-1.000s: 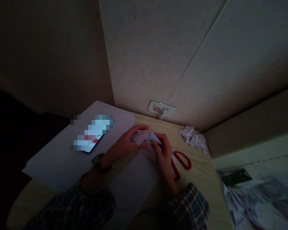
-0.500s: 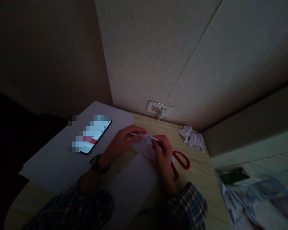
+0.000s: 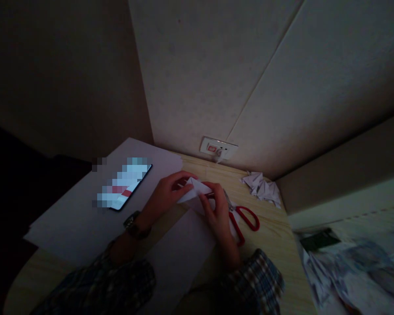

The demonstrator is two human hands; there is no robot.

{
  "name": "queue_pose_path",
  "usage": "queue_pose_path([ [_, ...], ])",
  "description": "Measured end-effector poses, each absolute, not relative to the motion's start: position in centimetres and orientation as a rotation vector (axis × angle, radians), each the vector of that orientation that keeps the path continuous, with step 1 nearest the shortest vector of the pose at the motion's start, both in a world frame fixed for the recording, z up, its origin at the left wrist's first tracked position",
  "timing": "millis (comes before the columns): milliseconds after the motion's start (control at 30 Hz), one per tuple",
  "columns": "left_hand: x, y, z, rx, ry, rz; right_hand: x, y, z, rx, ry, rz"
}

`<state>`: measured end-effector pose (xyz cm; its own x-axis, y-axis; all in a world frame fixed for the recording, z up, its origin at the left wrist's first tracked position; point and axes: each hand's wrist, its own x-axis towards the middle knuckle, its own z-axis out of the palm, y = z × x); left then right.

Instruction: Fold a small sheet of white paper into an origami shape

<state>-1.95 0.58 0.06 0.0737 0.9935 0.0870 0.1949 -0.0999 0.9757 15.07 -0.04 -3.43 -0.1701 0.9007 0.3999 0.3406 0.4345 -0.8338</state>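
Between my two hands is a small folded piece of white paper (image 3: 197, 189), raised a little above the table, its upper side showing a triangular flap. My left hand (image 3: 169, 190) pinches its left end between thumb and fingers. On the right side, my right hand (image 3: 216, 205) grips the paper's other end with thumb and fingertips. Beneath the hands lie flat white sheets (image 3: 180, 245). Scissors with red handles (image 3: 248, 218) rest just right of my right hand, their blades partly hidden behind it.
A lit phone (image 3: 126, 188) lies on a stack of white paper (image 3: 72, 232) at the left. Several folded paper pieces (image 3: 261, 188) sit at the table's back right. A wall socket (image 3: 218, 148) holds a plug. Clutter (image 3: 357, 267) lies beyond the table's right edge.
The folded paper has been tilted, so its broad triangular face shows where a thin edge did before. My right hand has shifted slightly left, uncovering more of the scissors.
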Motion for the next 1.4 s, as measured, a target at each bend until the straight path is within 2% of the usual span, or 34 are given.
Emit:
queue_pose_path([
  [333,-2.03,0.63,-0.04,1.366,1.254,1.142,15.45,-0.05,-3.63,-1.076,-1.705,0.645],
  [633,-2.01,0.56,-0.42,1.558,1.294,1.211,15.42,-0.15,-3.61,-1.095,-1.637,0.644],
  [967,-1.93,0.55,-0.20,1.503,1.303,1.016,15.52,-0.16,-3.01,-1.021,-1.624,0.689],
  [1267,-1.98,0.78,-0.72,1.535,1.285,1.103,15.42,-0.13,-3.21,-1.041,-1.584,0.734],
  [1400,-2.03,0.59,-0.59,1.505,1.232,1.031,15.45,-0.11,-3.40,-1.084,-1.561,0.744],
])
